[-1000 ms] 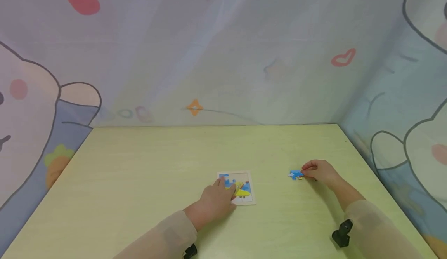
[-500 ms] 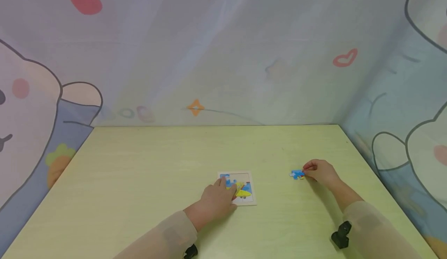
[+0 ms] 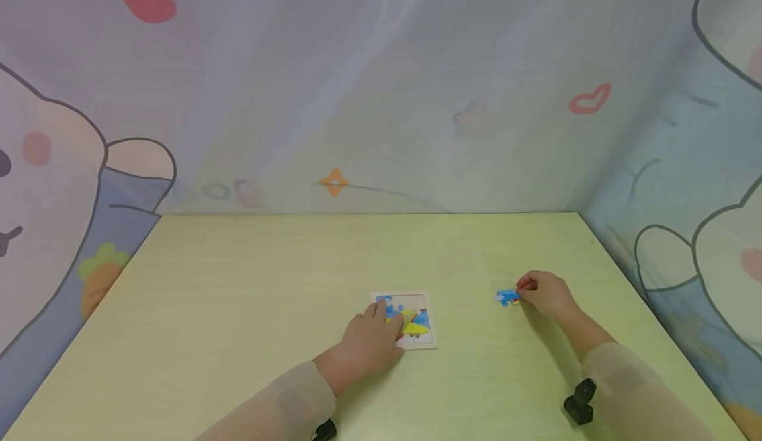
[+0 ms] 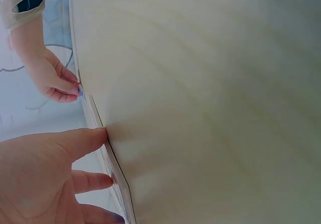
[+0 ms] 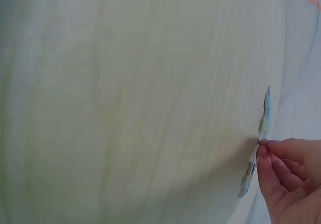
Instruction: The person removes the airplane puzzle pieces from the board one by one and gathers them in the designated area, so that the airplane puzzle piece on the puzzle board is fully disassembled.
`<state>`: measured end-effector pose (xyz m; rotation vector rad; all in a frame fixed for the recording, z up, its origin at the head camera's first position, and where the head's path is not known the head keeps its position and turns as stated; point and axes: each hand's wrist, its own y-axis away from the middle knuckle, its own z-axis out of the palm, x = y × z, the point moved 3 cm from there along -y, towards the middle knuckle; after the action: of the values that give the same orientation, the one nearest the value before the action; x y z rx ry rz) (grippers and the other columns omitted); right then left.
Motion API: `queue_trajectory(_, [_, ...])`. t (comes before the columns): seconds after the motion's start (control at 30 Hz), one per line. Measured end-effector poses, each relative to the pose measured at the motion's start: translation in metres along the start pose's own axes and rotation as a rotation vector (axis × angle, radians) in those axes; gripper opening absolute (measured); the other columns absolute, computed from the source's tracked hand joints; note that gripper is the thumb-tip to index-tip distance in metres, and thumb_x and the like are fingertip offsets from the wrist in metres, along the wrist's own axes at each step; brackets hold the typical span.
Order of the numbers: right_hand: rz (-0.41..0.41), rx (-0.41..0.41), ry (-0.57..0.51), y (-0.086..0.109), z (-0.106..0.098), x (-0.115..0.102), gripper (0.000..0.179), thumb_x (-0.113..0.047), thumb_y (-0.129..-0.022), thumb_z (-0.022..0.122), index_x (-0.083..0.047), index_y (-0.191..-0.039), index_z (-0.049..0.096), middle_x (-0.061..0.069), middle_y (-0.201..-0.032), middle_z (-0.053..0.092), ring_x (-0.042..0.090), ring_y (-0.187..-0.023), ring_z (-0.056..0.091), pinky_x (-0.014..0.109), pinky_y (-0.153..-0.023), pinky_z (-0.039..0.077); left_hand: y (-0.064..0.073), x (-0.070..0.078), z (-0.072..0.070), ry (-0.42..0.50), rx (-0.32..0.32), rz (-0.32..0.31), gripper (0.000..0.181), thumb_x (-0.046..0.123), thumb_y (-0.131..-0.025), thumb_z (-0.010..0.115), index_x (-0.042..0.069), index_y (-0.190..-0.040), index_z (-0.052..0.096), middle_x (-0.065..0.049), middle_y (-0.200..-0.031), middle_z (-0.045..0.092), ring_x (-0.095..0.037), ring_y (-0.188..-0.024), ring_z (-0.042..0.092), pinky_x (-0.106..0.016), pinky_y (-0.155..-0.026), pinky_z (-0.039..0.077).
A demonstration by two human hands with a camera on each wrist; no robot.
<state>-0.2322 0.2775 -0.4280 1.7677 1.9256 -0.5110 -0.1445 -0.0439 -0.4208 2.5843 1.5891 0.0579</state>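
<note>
Right grip (image 5: 291,178) pinches puzzle-piece (image 3: 507,297); wrist-view: edge-on.

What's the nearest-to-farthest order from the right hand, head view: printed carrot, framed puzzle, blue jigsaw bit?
1. Blue jigsaw bit: pinched by the right hand.
2. Framed puzzle: leftward, partly under the left hand.
3. Printed carrot: far left, on the backdrop.

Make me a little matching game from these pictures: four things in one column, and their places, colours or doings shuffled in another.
1. Left hand
2. Right hand
3. Table
4. Orange star

A. Printed on the backdrop
B. Touching the framed puzzle
C. Pale yellow-green, beneath both hands
D. Pinching blue jigsaw

Pairs: 1-B, 2-D, 3-C, 4-A
</note>
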Motion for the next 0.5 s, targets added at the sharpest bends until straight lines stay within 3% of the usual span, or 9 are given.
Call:
queue_trajectory(0.3, [0.003,0.019,-0.018,0.003,-0.002,0.000,0.012,-0.003,-0.085,0.063,0.006,-0.091,0.062,0.010,-0.080,0.064,0.022,-0.073,0.057,0.029,-0.060,0.045,0.004,-0.001,-0.002,-0.011,-0.040,-0.004,0.056,0.044,-0.089,0.056,0.019,-0.139,0.045,-0.018,-0.142,0.038,-0.031,-0.127,0.040,-0.044,-0.092,0.042])
queue_trajectory(0.5, [-0.039,0.047,-0.044,0.003,0.001,-0.012,0.014,-0.006,-0.086,0.063,0.006,-0.094,0.063,0.012,-0.084,0.065,0.027,-0.079,0.060,0.035,-0.068,0.047,0.008,-0.008,0.003,-0.017,-0.062,-0.004,0.056,0.044,-0.091,0.054,0.022,-0.141,0.043,-0.017,-0.143,0.036,-0.030,-0.128,0.039,-0.044,-0.094,0.041])
